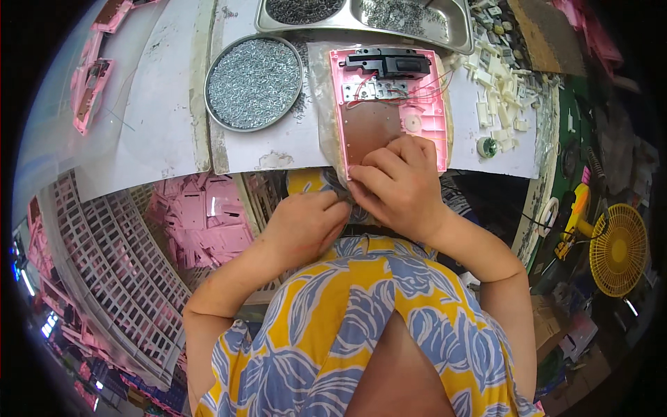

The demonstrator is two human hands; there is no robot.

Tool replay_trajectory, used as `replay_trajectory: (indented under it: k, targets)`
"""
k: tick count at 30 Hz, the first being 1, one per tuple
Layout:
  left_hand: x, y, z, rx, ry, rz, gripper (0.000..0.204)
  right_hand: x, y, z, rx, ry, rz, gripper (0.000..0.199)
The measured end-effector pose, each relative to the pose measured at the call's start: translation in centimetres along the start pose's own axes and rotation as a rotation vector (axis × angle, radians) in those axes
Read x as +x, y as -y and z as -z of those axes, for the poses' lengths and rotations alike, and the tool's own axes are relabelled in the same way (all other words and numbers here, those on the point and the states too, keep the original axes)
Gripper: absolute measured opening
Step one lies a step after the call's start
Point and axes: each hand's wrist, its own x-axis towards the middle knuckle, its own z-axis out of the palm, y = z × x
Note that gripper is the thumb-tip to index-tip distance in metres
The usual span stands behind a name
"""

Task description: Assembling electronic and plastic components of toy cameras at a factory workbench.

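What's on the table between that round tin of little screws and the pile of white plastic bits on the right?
In the head view, the open pink casing lies between the round tin of screws and the white plastic pieces, with the right hand resting on its near end.

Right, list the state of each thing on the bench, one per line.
Pink plastic housing: open, insides showing, flat on the bench.
Round metal tray: full of small screws.
Steel compartment tray: both wells hold small metal parts.
Right hand: pressing the housing's near edge.
Left hand: closed, beside the right.
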Motion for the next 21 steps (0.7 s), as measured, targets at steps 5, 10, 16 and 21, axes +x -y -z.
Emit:
replay_trajectory:
  k: [5, 10, 16, 21]
  targets:
    - [2.8, 0.9, 2.9, -0.163, -0.297, -0.017, 0.016, -0.1, 0.4, 0.5, 0.021, -0.018, -0.031, 0.020]
    - [4.5, 3.5, 1.5, -0.321, -0.175, -0.198, 0.019, -0.9, 0.0, 0.6, 0.006, -0.024, -0.067, 0.023]
    - [4.8, 2.8, 2.0, -0.152, -0.211, -0.252, 0.023, 2.0, -1.3, 4.5, 0.228, 0.103, -0.017, 0.018]
    - [5.3, 2.6, 3.5, -0.103, -0.150, -0.290, 0.017, 15.4, -9.0, 6.8, 0.048, -0.140, 0.022, 0.008]
